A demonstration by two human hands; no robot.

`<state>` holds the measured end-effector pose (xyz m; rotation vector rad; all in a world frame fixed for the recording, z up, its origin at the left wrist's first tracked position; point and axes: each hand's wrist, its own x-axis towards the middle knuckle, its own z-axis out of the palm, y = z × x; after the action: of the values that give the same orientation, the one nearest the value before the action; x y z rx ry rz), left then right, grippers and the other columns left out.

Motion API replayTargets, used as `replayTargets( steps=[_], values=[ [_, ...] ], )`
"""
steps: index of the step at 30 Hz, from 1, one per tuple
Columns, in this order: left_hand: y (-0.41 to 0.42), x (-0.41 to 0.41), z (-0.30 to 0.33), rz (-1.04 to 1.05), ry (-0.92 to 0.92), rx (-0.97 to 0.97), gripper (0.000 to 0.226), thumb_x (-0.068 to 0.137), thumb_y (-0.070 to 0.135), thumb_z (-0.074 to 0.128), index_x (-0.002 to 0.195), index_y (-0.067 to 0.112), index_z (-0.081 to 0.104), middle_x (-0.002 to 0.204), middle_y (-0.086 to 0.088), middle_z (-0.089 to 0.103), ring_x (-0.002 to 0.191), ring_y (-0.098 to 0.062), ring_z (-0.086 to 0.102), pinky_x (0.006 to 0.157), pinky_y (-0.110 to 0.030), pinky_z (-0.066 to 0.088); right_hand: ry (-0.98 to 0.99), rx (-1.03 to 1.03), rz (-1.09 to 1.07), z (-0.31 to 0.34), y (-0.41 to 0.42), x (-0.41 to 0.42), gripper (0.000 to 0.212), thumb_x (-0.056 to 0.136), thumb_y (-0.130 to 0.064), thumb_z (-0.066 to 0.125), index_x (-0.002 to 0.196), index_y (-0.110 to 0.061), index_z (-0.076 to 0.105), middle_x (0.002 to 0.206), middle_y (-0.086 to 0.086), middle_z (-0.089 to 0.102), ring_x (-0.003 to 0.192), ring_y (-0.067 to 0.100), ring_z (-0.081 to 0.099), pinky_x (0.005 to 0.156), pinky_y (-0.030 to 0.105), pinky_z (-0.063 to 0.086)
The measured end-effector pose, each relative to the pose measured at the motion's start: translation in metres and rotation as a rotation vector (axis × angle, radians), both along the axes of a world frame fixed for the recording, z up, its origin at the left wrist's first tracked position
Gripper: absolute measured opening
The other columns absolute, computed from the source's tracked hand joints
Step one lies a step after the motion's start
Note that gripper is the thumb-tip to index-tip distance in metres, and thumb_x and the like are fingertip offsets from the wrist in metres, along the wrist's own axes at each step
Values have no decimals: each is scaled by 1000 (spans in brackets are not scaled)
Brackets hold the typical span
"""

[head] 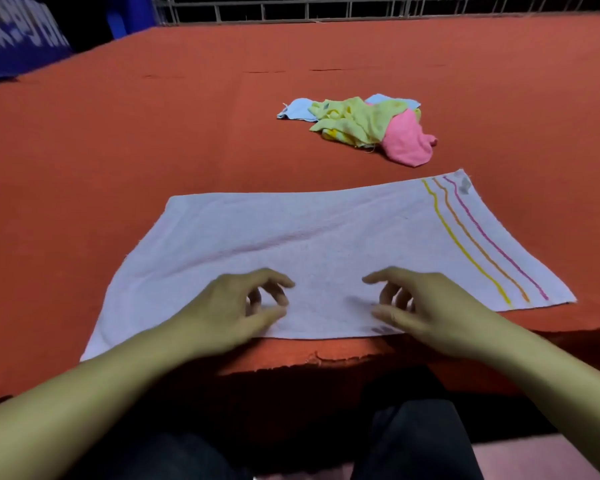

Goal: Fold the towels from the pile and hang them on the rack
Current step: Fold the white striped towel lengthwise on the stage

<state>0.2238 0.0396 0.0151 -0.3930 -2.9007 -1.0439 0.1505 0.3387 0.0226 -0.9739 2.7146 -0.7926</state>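
- A pale striped towel (312, 251) lies spread flat across the lower middle of the frame, on the red-covered table (118, 133), its near edge just at the table's lip.
- Both hands are over that near edge – the left hand (232, 313) at lower centre-left, the right hand (426, 313) at lower centre-right.
- The fingers (274, 282) of each hand are loosely curled and hold nothing; whether the tips touch the cloth cannot be told.
- The step looks like the start of the first fold – towel laid out, not yet doubled.
- The pile (357, 126) of blue, yellow and pink towels waits right of centre in the upper part of the frame, well apart from the hands.
- Next move, by the look of it: pinch the near edge or corners and carry them over to the far edge, keeping the stripes square.
- A metal railing (291, 8) runs along the top; whether it is the rack is unclear.
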Motion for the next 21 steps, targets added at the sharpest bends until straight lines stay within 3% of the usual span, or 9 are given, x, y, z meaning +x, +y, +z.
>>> replayTargets(
  steps=[7, 9, 11, 13, 16, 18, 21],
  values=[
    [-113, -86, 10, 466, 57, 143, 24, 93, 12, 57, 107, 31, 62, 89, 11, 71, 56, -1, 57, 49, -19, 46, -25, -53, 63, 3, -117, -73, 30, 95, -21, 60, 121, -34, 55, 90, -17, 66, 63, 1, 64, 66, 18, 48],
    [-151, -111, 8, 593, 72, 109, 24, 92, 10, 55, 110, 24, 63, 89, 11, 72, 55, 4, 57, 53, -22, 46, 47, -27, 68, -2, -158, -96, 31, 96, -20, 55, 126, -31, 54, 94, -16, 64, 68, 0, 60, 70, 23, 45],
    [-185, -133, 3, 670, 104, 62, 22, 91, 13, 60, 111, 22, 65, 92, 8, 71, 70, -1, 61, 65, -22, 45, 101, -17, 46, -7, -195, -120, 33, 96, -19, 53, 127, -29, 55, 95, -15, 64, 71, -3, 56, 71, 26, 41],
    [-208, -154, -3, 681, 110, 62, 20, 92, 16, 63, 111, 22, 64, 99, 4, 70, 87, -11, 64, 74, -17, 47, 128, -18, -1, -13, -224, -146, 32, 95, -17, 53, 126, -27, 57, 98, -12, 66, 75, 3, 58, 71, 28, 42],
    [-220, -180, -13, 606, 69, 61, 24, 91, 16, 66, 114, 21, 63, 106, 4, 70, 99, -13, 65, 87, -23, 47, 255, 8, -44, -25, -252, -181, 34, 95, -18, 56, 127, -25, 58, 114, -4, 67, 102, 25, 56, 83, 34, 44],
    [-223, -192, -21, 538, 12, -27, 33, 89, 20, 71, 121, 20, 62, 106, 7, 65, 97, -10, 60, 86, -21, 42, 311, 51, -80, -30, -265, -197, 37, 94, -20, 58, 131, -25, 54, 120, -2, 65, 108, 30, 51, 88, 39, 45],
    [-230, -199, -30, 486, -22, -65, 32, 89, 21, 71, 119, 20, 61, 96, 7, 68, 79, -4, 57, 73, -17, 39, 333, 181, -93, -37, -276, -212, 44, 96, -25, 56, 138, -26, 45, 125, 0, 62, 113, 32, 49, 90, 43, 43]
  ],
)
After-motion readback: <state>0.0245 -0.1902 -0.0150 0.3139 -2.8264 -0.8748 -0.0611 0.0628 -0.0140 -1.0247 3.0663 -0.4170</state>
